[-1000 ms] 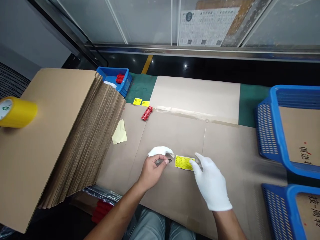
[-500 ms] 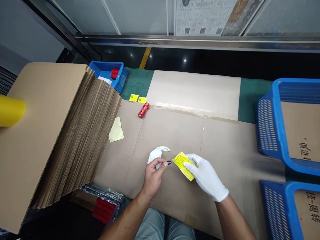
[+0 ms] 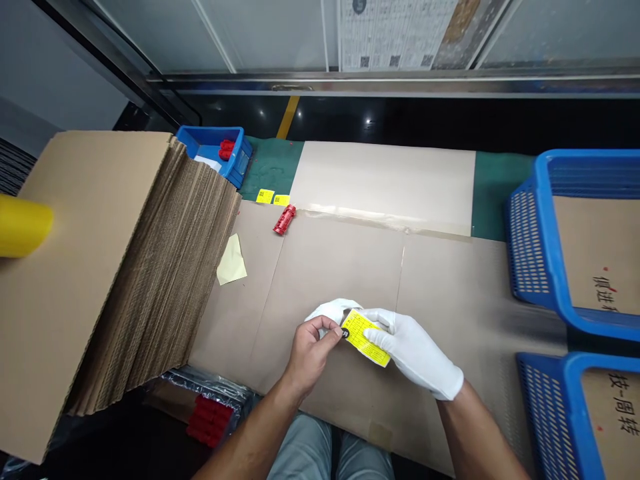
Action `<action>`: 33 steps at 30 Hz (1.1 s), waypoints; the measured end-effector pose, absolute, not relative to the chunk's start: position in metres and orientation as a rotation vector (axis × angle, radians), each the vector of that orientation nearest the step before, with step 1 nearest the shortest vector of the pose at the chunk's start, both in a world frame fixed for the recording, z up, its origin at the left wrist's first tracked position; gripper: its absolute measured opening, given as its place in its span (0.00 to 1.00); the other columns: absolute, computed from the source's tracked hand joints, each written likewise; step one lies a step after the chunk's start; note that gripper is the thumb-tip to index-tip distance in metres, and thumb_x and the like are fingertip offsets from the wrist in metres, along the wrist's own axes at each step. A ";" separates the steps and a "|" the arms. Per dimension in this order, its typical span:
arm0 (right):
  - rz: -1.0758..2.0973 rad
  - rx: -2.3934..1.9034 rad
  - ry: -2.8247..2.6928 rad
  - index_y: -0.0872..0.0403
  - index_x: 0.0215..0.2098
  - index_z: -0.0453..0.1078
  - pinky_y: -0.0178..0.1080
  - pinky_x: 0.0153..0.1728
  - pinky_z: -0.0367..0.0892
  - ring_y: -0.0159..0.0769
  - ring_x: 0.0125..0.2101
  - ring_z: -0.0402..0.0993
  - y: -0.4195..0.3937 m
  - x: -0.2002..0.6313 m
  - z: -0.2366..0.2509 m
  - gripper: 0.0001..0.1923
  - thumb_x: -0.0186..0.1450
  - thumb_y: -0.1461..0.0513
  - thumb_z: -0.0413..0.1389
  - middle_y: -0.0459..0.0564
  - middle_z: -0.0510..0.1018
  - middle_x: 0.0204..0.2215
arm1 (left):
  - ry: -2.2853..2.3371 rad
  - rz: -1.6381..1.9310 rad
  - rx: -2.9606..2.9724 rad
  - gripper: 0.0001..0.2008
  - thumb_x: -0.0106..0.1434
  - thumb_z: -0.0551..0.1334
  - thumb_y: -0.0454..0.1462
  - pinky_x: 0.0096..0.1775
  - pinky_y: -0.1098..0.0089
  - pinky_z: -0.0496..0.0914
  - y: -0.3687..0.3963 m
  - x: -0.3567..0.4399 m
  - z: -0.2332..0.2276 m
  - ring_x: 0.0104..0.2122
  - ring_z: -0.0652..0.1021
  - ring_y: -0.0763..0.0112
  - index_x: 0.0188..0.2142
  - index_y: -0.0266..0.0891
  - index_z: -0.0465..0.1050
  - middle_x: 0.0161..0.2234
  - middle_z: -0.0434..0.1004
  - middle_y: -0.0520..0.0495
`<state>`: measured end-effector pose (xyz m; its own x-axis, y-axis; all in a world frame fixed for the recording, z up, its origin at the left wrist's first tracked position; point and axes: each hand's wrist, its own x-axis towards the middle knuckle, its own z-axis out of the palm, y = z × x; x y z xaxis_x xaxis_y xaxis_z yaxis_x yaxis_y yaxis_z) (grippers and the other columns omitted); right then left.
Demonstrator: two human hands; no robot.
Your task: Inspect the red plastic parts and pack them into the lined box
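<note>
My right hand (image 3: 417, 353), in a white glove, pinches a small yellow printed label (image 3: 364, 337) just above a flattened cardboard sheet (image 3: 340, 267). My bare left hand (image 3: 311, 349) holds a crumpled white glove (image 3: 333, 310) and a tiny black round sticker (image 3: 346, 333) at its fingertips, pressed to the label's left corner. Both hands meet over the near middle of the sheet.
A tall slanted stack of cardboard sheets (image 3: 125, 267) fills the left, with a yellow tape roll (image 3: 23, 225) on it. A red part (image 3: 284, 219), two yellow labels (image 3: 273, 197) and a pale backing paper (image 3: 231, 261) lie nearby. Blue bin (image 3: 217, 150) behind; blue baskets (image 3: 560, 253) at right.
My right hand picked the yellow label up off the cardboard and tilted it. My left hand brought the black sticker rightward until it touches the label's corner.
</note>
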<state>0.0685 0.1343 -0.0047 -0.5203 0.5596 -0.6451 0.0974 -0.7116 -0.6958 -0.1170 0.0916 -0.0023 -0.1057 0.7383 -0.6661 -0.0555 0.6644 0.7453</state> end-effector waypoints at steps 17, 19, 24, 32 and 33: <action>2.316 -1.259 -0.981 0.54 0.50 0.72 0.40 0.51 0.68 0.39 0.47 0.75 0.132 0.069 0.002 0.25 0.59 0.50 0.60 0.51 0.79 0.47 | 1.534 0.769 0.614 0.13 0.50 0.68 0.43 0.35 0.71 0.65 0.088 -0.115 -0.006 0.27 0.70 0.71 0.24 0.36 0.70 0.24 0.73 0.49; 2.330 -1.228 -0.939 0.55 0.49 0.72 0.41 0.52 0.69 0.39 0.47 0.75 0.132 0.069 0.005 0.25 0.59 0.50 0.60 0.52 0.79 0.47 | 1.533 0.773 0.621 0.13 0.51 0.68 0.43 0.34 0.72 0.66 0.086 -0.114 -0.005 0.27 0.71 0.71 0.25 0.36 0.71 0.25 0.74 0.49; 2.340 -1.078 -0.862 0.54 0.51 0.72 0.41 0.57 0.68 0.39 0.51 0.74 0.124 0.072 0.019 0.23 0.60 0.53 0.60 0.53 0.75 0.54 | 1.556 0.827 0.684 0.12 0.50 0.70 0.42 0.34 0.71 0.68 0.079 -0.109 0.004 0.29 0.73 0.70 0.26 0.35 0.74 0.27 0.76 0.47; 2.318 -0.866 -0.839 0.54 0.54 0.69 0.40 0.58 0.65 0.36 0.53 0.72 0.079 0.092 0.030 0.25 0.61 0.56 0.60 0.54 0.72 0.56 | 1.551 0.889 0.748 0.12 0.51 0.71 0.42 0.38 0.70 0.72 0.044 -0.092 0.024 0.34 0.78 0.67 0.29 0.35 0.77 0.31 0.80 0.45; 2.313 -0.857 -0.846 0.54 0.55 0.69 0.39 0.57 0.65 0.35 0.52 0.72 0.070 0.095 0.030 0.25 0.61 0.56 0.60 0.54 0.73 0.55 | 1.546 0.891 0.742 0.12 0.51 0.71 0.42 0.40 0.70 0.73 0.037 -0.090 0.025 0.35 0.79 0.66 0.30 0.35 0.77 0.33 0.81 0.44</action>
